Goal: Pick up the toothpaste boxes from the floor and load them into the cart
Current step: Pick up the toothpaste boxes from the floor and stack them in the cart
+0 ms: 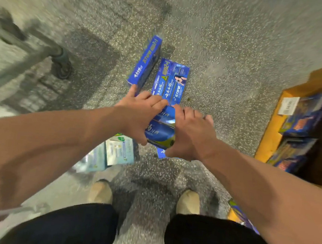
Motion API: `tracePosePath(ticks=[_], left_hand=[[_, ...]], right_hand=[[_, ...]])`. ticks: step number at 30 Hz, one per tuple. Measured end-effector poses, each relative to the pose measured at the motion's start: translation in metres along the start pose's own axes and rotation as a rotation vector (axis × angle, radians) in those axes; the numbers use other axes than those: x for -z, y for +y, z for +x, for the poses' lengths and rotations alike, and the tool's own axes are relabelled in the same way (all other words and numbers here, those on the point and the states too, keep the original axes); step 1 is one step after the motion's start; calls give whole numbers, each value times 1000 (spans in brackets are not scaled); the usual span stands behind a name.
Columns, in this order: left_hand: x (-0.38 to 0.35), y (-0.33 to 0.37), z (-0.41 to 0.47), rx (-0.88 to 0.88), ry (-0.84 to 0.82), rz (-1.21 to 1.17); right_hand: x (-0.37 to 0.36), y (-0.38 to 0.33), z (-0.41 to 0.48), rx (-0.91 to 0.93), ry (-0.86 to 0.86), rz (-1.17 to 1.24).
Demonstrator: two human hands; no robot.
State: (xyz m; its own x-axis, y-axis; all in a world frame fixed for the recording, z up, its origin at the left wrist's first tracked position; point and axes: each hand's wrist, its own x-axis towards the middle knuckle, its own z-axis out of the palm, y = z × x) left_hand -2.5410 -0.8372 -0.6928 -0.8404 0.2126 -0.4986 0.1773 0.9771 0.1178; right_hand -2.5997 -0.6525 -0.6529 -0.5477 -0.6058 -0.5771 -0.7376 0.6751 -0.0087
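Cart (51, 51), 10 o'clock: motion-blurred, cut by edge. Blue box (161, 129), centre: sides hidden under left hand (139, 115), right hand (190, 132). Shelf boxes (302, 115), 3 o'clock: blurred.

Arms reach down; left hand (139, 117) and right hand (192, 134) grip a toothpaste box (161, 130) together.

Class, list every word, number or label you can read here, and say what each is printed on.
"云南白药": white characters on the flat blue box.
"药": on the held blue box, the rest covered.
Upright blue box: yellow print too blurred to read.
Shelf price tag: digits too blurred.
Pale box: print too small.
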Motion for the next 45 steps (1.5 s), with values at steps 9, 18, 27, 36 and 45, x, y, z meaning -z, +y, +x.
tracePosePath(ticks=[9, 18, 27, 36, 45], left_hand=[[282, -27, -228, 91, 118, 4], [470, -91, -429, 245, 315, 160], [503, -136, -605, 581, 274, 221], [425, -207, -726, 716, 208, 185], [299, -343, -766, 520, 128, 155]], right_hand=[[304, -79, -166, 79, 144, -48], [519, -186, -250, 200, 408, -134], [597, -321, -259, 528, 546, -145], [587, -487, -239, 633, 497, -173], [515, -637, -179, 416, 338, -95]])
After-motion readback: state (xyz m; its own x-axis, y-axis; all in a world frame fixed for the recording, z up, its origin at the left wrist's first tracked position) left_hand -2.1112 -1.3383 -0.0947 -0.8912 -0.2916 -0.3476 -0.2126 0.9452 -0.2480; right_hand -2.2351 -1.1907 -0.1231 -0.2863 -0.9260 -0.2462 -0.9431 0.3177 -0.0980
